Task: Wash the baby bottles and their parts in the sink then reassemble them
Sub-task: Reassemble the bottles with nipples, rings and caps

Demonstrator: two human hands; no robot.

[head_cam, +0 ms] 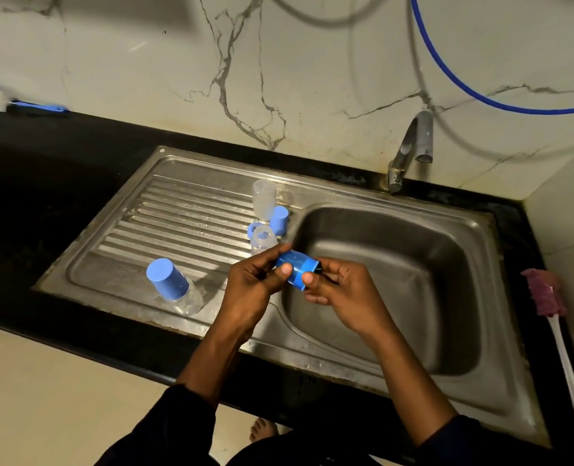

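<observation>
Blue plastic sits between both hands: in the head view a blue cap piece [297, 270], narrow at one end and flaring to a wider collar at the other, lies on its side in the air just above the left edge of the basin [396, 297], where the basin meets the drainboard [184, 216]. The left hand [255, 284] grips the narrow end, fingers curled over it and the thumb pressed on its side. The right hand [342, 294] pinches the collar end between thumb and fingertips.

All of this is over a stainless steel sink [346, 361] set in a black counter [60, 153]. Near the drainboard's front left corner stands a capped bottle [173, 287], clear with a blue cap. At the drainboard's right edge, beside the basin, is a tight cluster: a far clear bottle [263, 196], a loose blue cap [279, 219] just in front of it, a blue ring [254, 228], and a near clear bottle [262, 240] with its mouth open, just behind the left hand's fingers.

A metal tap [413, 146] rises at the sink's back edge, above the basin. On the counter along the sink's right edge lies a bottle brush [544, 294], with a pink head and a white handle. A blue hose [480, 95] runs across the marbled wall [312, 62].
</observation>
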